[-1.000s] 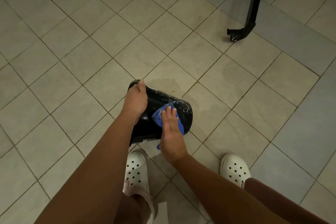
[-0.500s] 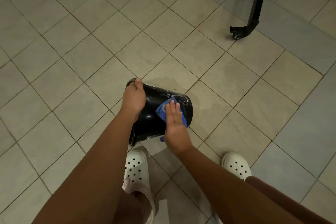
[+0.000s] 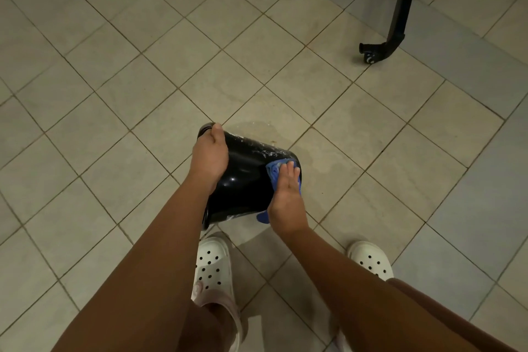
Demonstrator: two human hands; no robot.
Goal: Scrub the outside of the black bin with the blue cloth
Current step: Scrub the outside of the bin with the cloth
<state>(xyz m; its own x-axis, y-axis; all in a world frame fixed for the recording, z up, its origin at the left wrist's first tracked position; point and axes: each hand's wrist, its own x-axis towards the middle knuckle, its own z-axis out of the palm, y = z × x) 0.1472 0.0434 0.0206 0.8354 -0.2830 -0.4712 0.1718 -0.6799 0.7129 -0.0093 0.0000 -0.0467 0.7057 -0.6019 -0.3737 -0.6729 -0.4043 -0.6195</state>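
The glossy black bin (image 3: 245, 180) lies tilted on its side just above the tiled floor, in front of my feet. White suds streak its upper right edge. My left hand (image 3: 210, 156) grips the bin at its rim end on the left. My right hand (image 3: 287, 194) lies flat on the blue cloth (image 3: 275, 170) and presses it against the bin's right end, near the base. A corner of the cloth hangs out below my right wrist.
My two white perforated clogs (image 3: 213, 263) (image 3: 371, 258) stand on the beige tiles just behind the bin. A wet patch (image 3: 285, 134) spreads on the floor beyond it. A black furniture leg with a caster (image 3: 371, 56) stands at the upper right.
My right hand has slid the blue cloth up and to the right along the bin toward its base end. My left hand's grip stays the same.
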